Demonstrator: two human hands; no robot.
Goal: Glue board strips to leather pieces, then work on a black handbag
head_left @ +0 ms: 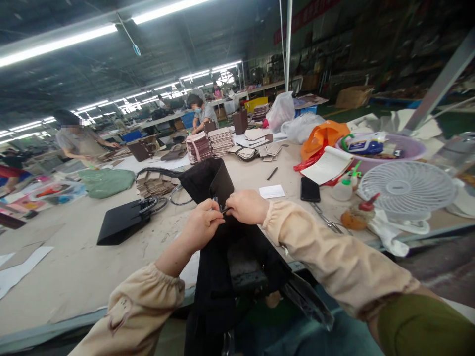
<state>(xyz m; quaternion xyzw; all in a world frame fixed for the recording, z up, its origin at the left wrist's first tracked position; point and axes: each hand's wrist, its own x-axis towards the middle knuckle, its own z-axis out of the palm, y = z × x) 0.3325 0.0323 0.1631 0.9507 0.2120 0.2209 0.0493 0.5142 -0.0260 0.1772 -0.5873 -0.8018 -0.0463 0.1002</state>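
In the head view a black bag (pixel 206 179) stands open and tilted at the table's front edge, with black material hanging below it toward my lap. My left hand (pixel 203 223) is closed, thumb and fingers pinched at the bag's near side. Right against it, my right hand (pixel 248 206) is closed too, its fingertips meeting the left ones at a small dark part of the bag. What exactly that part is stays hidden by the fingers. To the left lies a finished-looking black handbag (pixel 124 221) with round handles (pixel 153 203).
Right of my hands are a phone (pixel 309 189), a white fan (pixel 406 188), scissors (pixel 328 218), a small squeeze bottle (pixel 342 190) and a purple basin (pixel 403 148). Stacked pieces (pixel 220 142) and a green plastic bag (pixel 106 182) lie farther back. Co-workers (pixel 79 138) work across the table.
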